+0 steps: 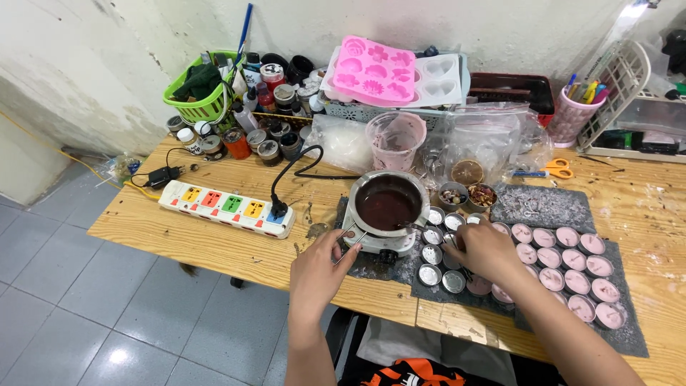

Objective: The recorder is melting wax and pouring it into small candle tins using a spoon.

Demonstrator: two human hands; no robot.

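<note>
A small metal melting pot (386, 202) with dark red liquid stands on a white electric heater (379, 243) at the table's middle. My left hand (319, 270) rests at the heater's left front, fingertips touching its base near a thin stick. My right hand (483, 249) hovers over several small empty metal cups (433, 254) right of the pot; its fingers are curled and whether they hold anything is hidden. Rows of cups filled with pink wax (564, 268) lie on a grey mat (636, 336) further right.
A white power strip (225, 207) with coloured sockets lies left, its black cable running to the heater. Behind are a pink measuring cup (395, 139), pink silicone mould (371, 71), green basket (200, 89), jars, plastic bags, orange scissors (558, 169) and a pen holder (573, 114).
</note>
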